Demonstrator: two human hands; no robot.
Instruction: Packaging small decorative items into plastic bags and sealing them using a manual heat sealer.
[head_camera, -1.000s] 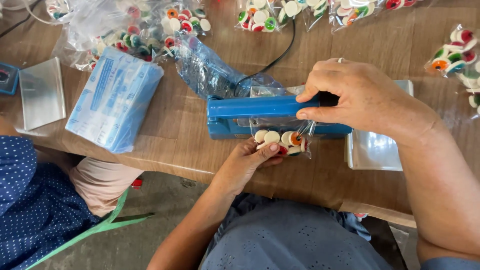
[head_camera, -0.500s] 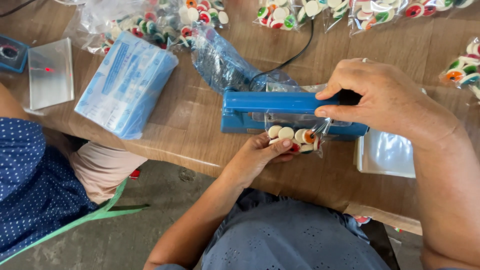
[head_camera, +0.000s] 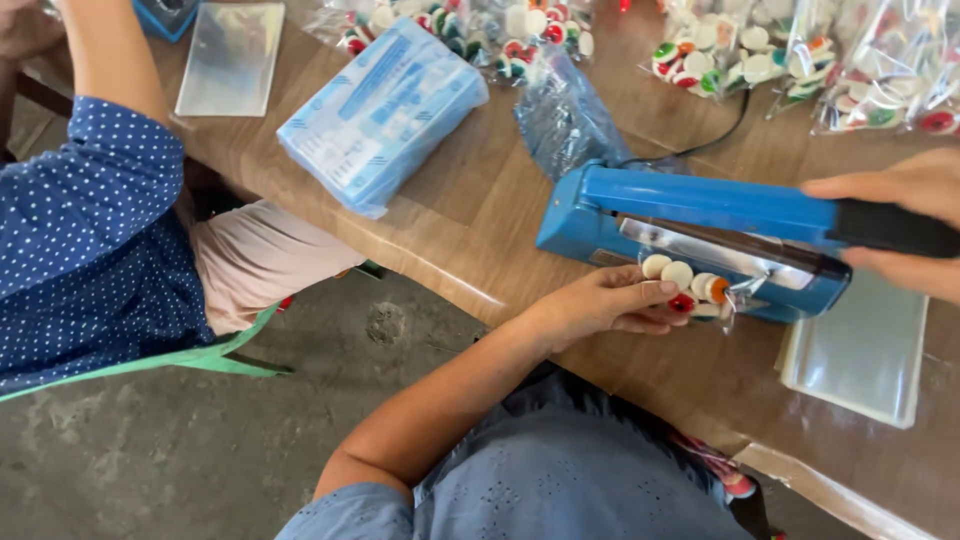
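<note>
My left hand (head_camera: 610, 300) sits hard against the front of the blue heat sealer (head_camera: 690, 235), holding a small bag of round pieces (head_camera: 690, 290) at its mouth, so nothing passes forward there. My right hand (head_camera: 900, 225) grips the raised sealer arm; beneath it lies a stack of clear bags (head_camera: 860, 360). Left of my left hand the wooden table (head_camera: 480, 230) shows bare room up to a blue packet (head_camera: 385, 110). Beyond the sealer, a crumpled blue bag (head_camera: 570, 120), a black cord (head_camera: 720, 135) and filled bags (head_camera: 800, 50) crowd the far side. A person's dotted blue sleeve (head_camera: 100, 230) closes off the far left.
</note>
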